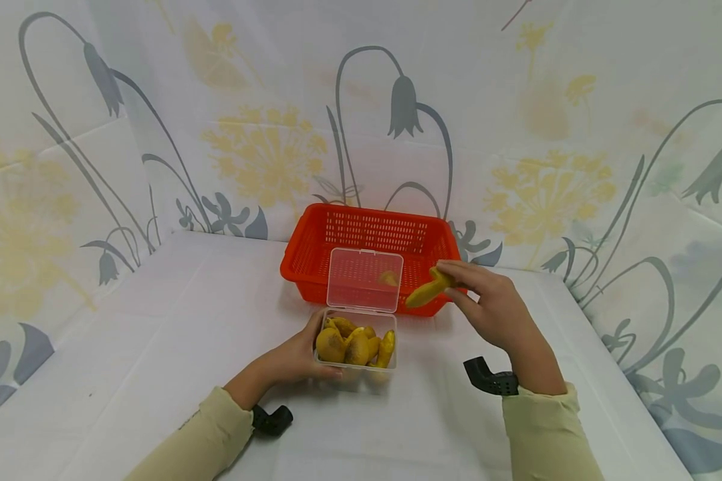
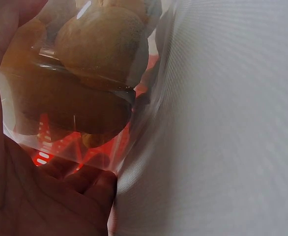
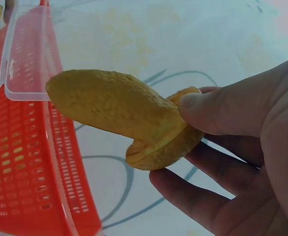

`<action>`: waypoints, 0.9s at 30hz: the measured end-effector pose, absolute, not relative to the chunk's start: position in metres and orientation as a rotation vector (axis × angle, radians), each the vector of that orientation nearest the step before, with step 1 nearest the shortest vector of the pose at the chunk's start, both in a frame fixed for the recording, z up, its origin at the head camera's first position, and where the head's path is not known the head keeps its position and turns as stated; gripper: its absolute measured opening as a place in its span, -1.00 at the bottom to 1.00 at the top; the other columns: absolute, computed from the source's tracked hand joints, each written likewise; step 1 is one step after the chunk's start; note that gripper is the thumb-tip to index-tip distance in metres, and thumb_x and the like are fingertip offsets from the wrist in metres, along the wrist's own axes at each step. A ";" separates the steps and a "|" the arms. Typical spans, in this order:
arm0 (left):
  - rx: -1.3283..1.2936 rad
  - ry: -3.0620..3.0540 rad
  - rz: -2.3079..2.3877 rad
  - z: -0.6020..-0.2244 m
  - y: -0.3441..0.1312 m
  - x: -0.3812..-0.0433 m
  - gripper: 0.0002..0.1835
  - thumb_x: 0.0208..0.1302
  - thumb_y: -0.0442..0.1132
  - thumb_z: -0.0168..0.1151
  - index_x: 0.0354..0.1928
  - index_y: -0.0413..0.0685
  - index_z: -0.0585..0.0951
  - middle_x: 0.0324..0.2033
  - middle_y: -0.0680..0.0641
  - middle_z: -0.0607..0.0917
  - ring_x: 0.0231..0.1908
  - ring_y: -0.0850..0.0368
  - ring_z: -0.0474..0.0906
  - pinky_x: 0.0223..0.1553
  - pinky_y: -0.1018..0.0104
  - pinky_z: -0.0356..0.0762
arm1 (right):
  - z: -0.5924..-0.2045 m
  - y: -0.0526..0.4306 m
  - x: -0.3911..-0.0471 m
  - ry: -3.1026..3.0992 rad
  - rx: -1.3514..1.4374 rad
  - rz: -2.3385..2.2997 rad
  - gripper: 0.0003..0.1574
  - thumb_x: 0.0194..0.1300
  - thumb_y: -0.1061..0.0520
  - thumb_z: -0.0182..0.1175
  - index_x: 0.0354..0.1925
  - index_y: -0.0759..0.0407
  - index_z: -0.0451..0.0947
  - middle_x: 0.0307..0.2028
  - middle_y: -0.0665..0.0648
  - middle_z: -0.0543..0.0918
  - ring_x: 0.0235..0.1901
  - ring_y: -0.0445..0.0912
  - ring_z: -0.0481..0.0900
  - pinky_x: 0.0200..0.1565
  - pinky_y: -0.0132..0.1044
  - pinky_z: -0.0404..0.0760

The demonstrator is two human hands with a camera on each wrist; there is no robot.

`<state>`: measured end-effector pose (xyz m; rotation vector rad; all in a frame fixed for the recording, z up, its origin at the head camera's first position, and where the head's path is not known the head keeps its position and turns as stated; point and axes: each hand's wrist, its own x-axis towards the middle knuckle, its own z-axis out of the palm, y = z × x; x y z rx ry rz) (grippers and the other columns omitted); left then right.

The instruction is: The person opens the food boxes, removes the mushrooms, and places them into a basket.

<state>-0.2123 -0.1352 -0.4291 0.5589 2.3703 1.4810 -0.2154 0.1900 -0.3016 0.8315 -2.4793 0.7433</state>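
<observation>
My right hand [image 1: 493,304] pinches a yellow mushroom [image 1: 427,288] between thumb and fingers, above the right front rim of the red basket. In the right wrist view the mushroom [image 3: 114,105] shows a thick stem pointing away from the palm and a small cap at my fingers [image 3: 193,196]. My left hand [image 1: 297,354] grips the left side of a clear plastic box [image 1: 395,344], thumb along its front. Several yellow-brown mushrooms [image 1: 356,349] fill the box, and its hinged lid [image 1: 364,280] stands raised at the back. The left wrist view shows them through the clear wall.
Right behind the box stands a red slotted plastic basket [image 1: 303,250], partly covered by the raised lid. A yellowish piece [image 1: 388,278] lies inside it, seen through the lid. White cloth [image 1: 216,294] covers the table, and flower-printed curtains [image 1: 487,133] enclose the back and sides.
</observation>
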 end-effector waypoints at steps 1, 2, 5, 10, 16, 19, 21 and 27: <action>0.556 2.371 1.480 -0.429 -0.135 -0.212 0.14 -0.17 0.03 0.59 0.37 0.47 -0.01 0.30 0.08 0.24 0.33 0.07 0.19 0.40 -0.16 0.19 | -0.302 0.190 -0.216 -2.477 0.820 0.751 -0.45 0.20 0.35 0.28 0.18 0.16 0.53 0.10 0.19 0.63 -0.04 0.08 0.67 -0.08 -0.04 0.69; 0.554 2.370 1.480 -0.429 -0.135 -0.213 0.14 -0.18 0.03 0.59 0.37 0.47 -0.01 0.30 0.08 0.24 0.33 0.07 0.19 0.40 -0.16 0.19 | -0.302 0.190 -0.217 -2.469 0.812 0.757 -0.45 0.20 0.36 0.28 0.18 0.17 0.53 0.10 0.20 0.63 -0.04 0.10 0.67 -0.08 -0.04 0.69; 0.554 2.370 1.478 -0.429 -0.135 -0.213 0.15 -0.18 0.04 0.59 0.37 0.46 -0.02 0.30 0.08 0.23 0.34 0.07 0.19 0.39 -0.17 0.19 | -0.304 0.189 -0.218 -2.454 0.778 0.769 -0.45 0.21 0.37 0.27 0.18 0.21 0.52 0.11 0.23 0.62 0.00 0.14 0.66 -0.08 -0.03 0.68; 0.555 2.380 1.467 -0.429 -0.135 -0.213 0.15 -0.18 0.04 0.59 0.37 0.47 -0.02 0.30 0.08 0.23 0.33 0.06 0.19 0.39 -0.17 0.19 | -0.308 0.189 -0.222 -2.409 0.731 0.761 -0.46 0.21 0.36 0.27 0.18 0.25 0.52 0.11 0.26 0.62 0.03 0.16 0.64 -0.05 -0.03 0.66; 0.543 2.382 1.465 -0.430 -0.135 -0.213 0.15 -0.19 0.06 0.59 0.37 0.48 -0.02 0.31 0.07 0.23 0.35 0.05 0.18 0.39 -0.20 0.17 | -0.315 0.187 -0.229 -2.373 0.681 0.761 -0.45 0.21 0.34 0.28 0.19 0.25 0.51 0.11 0.26 0.62 0.04 0.15 0.64 -0.01 -0.02 0.64; 0.540 2.382 1.465 -0.430 -0.135 -0.213 0.16 -0.19 0.06 0.59 0.38 0.47 -0.02 0.31 0.08 0.23 0.35 0.05 0.18 0.39 -0.21 0.16 | -0.317 0.185 -0.231 -2.360 0.655 0.768 -0.45 0.22 0.32 0.28 0.19 0.26 0.50 0.13 0.26 0.61 0.05 0.15 0.63 0.00 -0.01 0.63; 0.538 2.382 1.466 -0.430 -0.135 -0.213 0.17 -0.19 0.06 0.60 0.38 0.47 -0.03 0.31 0.08 0.24 0.35 0.05 0.18 0.40 -0.21 0.15 | -0.319 0.184 -0.233 -2.354 0.639 0.776 -0.45 0.22 0.31 0.28 0.20 0.26 0.50 0.14 0.27 0.60 0.06 0.15 0.62 0.01 -0.01 0.63; 0.549 2.381 1.471 -0.429 -0.136 -0.212 0.18 -0.19 0.05 0.60 0.39 0.45 -0.04 0.31 0.08 0.24 0.35 0.04 0.19 0.40 -0.21 0.14 | -0.324 0.183 -0.237 -2.345 0.598 0.793 -0.46 0.24 0.32 0.26 0.21 0.25 0.50 0.17 0.27 0.57 0.11 0.17 0.59 0.03 0.01 0.62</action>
